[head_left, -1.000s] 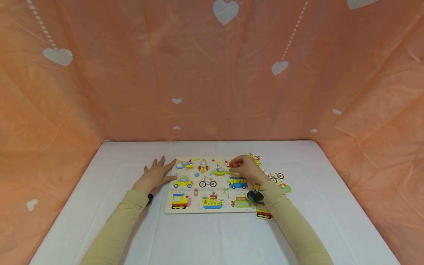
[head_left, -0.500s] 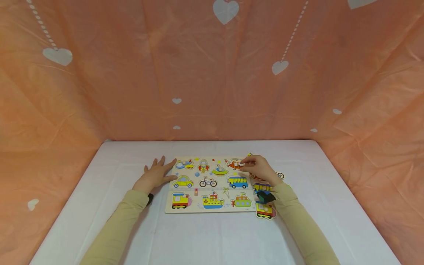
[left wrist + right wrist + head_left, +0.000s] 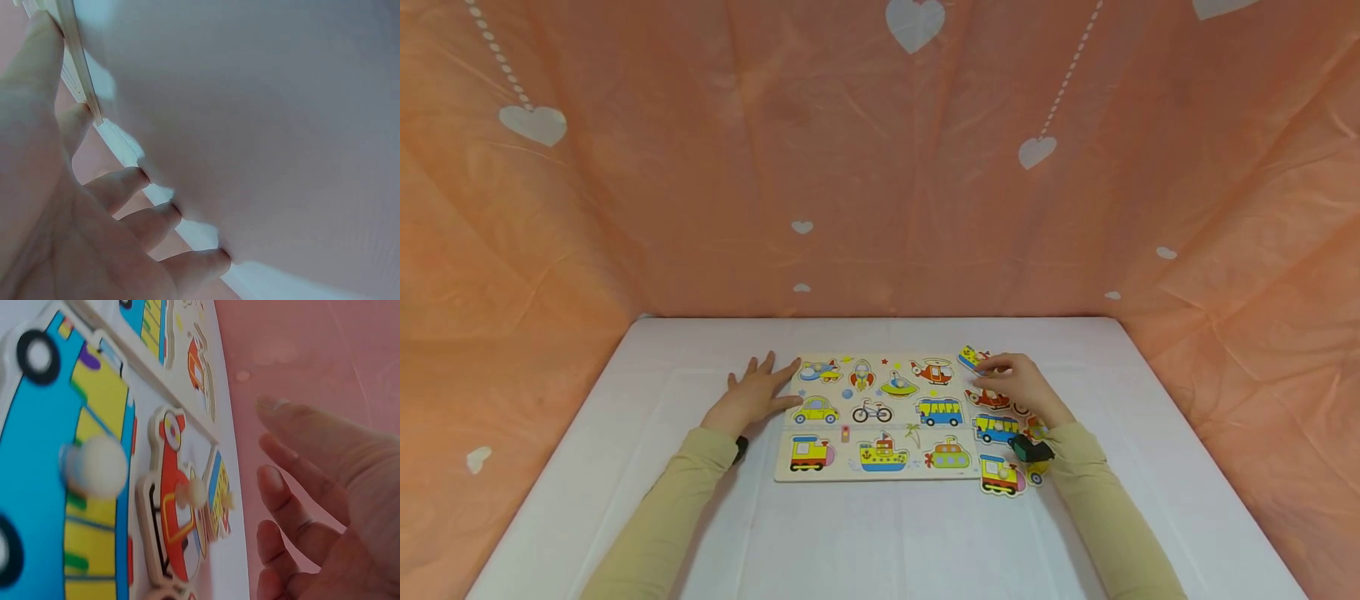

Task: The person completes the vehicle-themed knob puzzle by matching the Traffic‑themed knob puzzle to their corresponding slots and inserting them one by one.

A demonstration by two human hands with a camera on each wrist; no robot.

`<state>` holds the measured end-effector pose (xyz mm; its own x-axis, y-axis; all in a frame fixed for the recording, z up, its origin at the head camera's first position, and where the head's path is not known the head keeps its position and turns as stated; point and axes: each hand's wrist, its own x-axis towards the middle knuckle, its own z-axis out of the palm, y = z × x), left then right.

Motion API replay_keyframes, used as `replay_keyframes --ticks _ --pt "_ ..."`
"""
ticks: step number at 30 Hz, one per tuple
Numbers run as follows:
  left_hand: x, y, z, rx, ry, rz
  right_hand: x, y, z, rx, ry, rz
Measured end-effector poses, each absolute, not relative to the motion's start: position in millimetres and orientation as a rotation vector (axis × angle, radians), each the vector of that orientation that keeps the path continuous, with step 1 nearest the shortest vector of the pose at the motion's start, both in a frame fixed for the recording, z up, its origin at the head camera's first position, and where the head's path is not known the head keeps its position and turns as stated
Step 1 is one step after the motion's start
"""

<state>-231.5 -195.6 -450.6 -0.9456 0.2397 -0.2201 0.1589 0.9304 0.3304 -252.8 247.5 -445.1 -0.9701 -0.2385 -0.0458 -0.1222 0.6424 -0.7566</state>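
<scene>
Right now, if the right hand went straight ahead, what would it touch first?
Probably the loose boat piece just ahead of the right hand, though the hand's height is unclear.

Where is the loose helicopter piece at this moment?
In the head view, the helicopter piece lies just right of the puzzle board, between the boat piece and the bus piece, near the right hand.

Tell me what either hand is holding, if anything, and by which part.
Nothing is held. The right hand, near the loose boat piece, has nothing between its fingers; the spread left hand only touches the puzzle board.
</scene>
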Motion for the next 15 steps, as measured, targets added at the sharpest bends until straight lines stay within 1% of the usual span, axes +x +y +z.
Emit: replay_keyframes --ticks 15 --pt "-231 -196 -451 0.283 2.829 0.458 -247 266 -451 -0.22 2.71 -1.255"
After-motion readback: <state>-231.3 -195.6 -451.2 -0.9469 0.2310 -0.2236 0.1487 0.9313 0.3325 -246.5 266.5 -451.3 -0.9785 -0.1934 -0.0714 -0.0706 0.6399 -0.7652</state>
